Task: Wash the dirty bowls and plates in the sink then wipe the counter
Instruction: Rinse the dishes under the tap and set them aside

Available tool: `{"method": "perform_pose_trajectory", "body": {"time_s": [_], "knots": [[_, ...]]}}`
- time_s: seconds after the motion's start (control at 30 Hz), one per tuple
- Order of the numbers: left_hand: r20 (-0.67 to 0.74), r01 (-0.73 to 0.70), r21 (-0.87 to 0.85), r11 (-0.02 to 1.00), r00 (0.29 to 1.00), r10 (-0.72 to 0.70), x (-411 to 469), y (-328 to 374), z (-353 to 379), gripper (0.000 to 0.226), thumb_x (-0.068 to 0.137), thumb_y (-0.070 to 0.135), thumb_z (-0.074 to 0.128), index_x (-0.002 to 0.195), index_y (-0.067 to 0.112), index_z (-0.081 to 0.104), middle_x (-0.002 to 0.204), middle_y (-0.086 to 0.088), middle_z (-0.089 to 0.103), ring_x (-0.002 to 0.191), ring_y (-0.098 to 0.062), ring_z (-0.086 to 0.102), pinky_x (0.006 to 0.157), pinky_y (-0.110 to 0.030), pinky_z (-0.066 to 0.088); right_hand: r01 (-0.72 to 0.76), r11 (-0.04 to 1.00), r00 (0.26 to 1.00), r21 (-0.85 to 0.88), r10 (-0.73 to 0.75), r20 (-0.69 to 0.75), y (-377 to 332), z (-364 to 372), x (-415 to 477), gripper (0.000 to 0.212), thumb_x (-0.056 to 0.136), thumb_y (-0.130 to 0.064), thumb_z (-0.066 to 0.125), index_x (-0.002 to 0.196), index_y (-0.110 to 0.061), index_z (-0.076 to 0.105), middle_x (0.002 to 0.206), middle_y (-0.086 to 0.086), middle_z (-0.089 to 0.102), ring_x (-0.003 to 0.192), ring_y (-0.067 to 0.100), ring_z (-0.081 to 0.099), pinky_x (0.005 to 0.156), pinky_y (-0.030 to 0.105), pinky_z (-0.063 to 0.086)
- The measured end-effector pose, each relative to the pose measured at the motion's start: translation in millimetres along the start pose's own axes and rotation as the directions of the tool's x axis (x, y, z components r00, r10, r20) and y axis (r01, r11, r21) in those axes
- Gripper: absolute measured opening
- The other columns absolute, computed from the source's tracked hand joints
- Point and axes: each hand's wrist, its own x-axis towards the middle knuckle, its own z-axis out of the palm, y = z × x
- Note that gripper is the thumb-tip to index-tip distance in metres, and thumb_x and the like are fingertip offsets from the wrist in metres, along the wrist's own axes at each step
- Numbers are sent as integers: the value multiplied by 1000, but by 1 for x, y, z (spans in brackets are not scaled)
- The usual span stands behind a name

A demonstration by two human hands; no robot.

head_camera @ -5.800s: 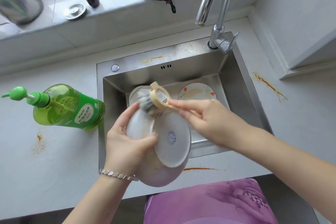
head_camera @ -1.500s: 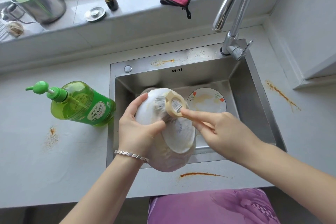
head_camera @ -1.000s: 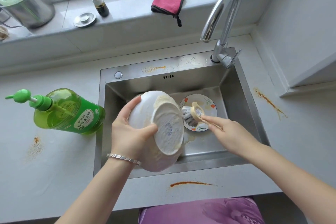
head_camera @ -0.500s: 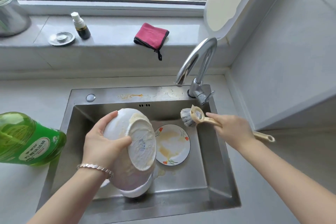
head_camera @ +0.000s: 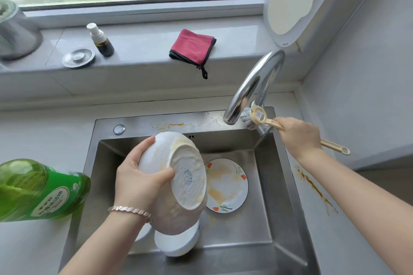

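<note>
My left hand (head_camera: 139, 177) grips a white bowl (head_camera: 178, 176), tilted with its soapy underside towards me, above the steel sink (head_camera: 288, 196). A dirty flowered plate (head_camera: 228, 187) lies flat on the sink floor to the right of the bowl. Another white bowl (head_camera: 178, 241) sits in the sink below the held one, partly hidden. My right hand (head_camera: 298, 136) holds a beige dish brush (head_camera: 263, 119) by its handle, with the bristle head pressed against the faucet base (head_camera: 262, 128) at the back right corner of the sink.
The chrome faucet (head_camera: 254, 85) arches over the sink's back right. A green soap bottle (head_camera: 40, 190) lies on the counter at left. A red cloth (head_camera: 192, 47), a small spray bottle (head_camera: 100, 40) and a metal drain plug (head_camera: 78, 58) sit on the windowsill. Orange stains (head_camera: 315, 190) mark the right counter.
My right hand took the brush off the bowl and carried it back and right to the faucet base. My left hand keeps the bowl tilted. The view tilted up towards the window.
</note>
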Motion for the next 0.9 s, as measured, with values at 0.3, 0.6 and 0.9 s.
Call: {"method": "perform_pose_trajectory", "body": {"time_s": [0.3, 0.6, 0.9], "knots": [[22, -9, 37, 999, 1000, 8, -4, 1, 5, 63, 65, -11, 70, 106, 35, 60, 107, 7, 59, 93, -16, 57, 74, -25, 44, 5, 1000, 1000, -21, -6, -26, 2, 2, -7, 28, 99, -22, 40, 100, -10, 66, 78, 13, 66, 63, 38, 57, 53, 27, 27], [10, -31, 39, 999, 999, 31, -9, -2, -3, 63, 65, -10, 70, 109, 34, 60, 107, 5, 60, 91, -15, 57, 68, -18, 43, -21, 1000, 1000, 18, 21, -14, 2, 1, -14, 28, 99, -20, 39, 101, -9, 65, 81, 14, 66, 67, 38, 56, 54, 28, 29], [-24, -34, 34, 999, 999, 35, -14, -10, -22, 64, 65, -10, 71, 109, 35, 59, 108, 4, 60, 94, -17, 58, 73, -22, 44, -174, 880, 985, 443, 145, 98, -31, -16, -53, 37, 89, -32, 60, 125, -35, 56, 81, 4, 71, 81, 28, 62, 66, 32, 42]]}}
